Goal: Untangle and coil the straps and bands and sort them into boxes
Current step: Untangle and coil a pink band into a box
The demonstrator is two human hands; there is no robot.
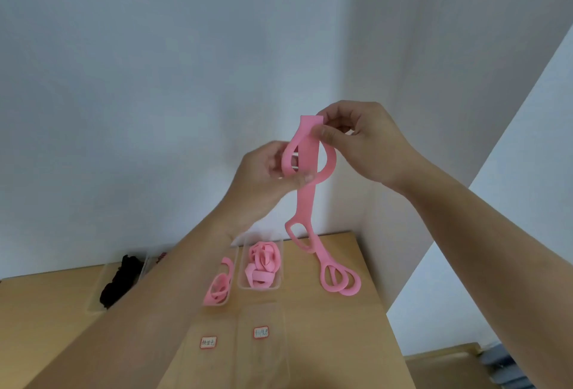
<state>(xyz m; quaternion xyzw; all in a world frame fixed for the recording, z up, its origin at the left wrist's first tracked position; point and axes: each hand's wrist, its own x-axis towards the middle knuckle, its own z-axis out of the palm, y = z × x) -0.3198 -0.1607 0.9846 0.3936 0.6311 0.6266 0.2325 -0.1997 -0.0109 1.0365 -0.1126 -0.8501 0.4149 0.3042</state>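
The premises presented as a plain indoor sorting station: bare pale walls (pixel 155 78) met in a corner behind a light wooden table (pixel 356 326). Clear plastic boxes (pixel 260 288) stood in a row on it, with small red-bordered handwritten labels (pixel 261 332) nearer. Whether office or home could not be determined.

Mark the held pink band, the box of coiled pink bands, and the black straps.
held pink band (pixel 304 202), head view, on the straight hanging stretch.
box of coiled pink bands (pixel 259 288), head view, on the near rim.
black straps (pixel 119 280), head view, on the middle of the bundle.
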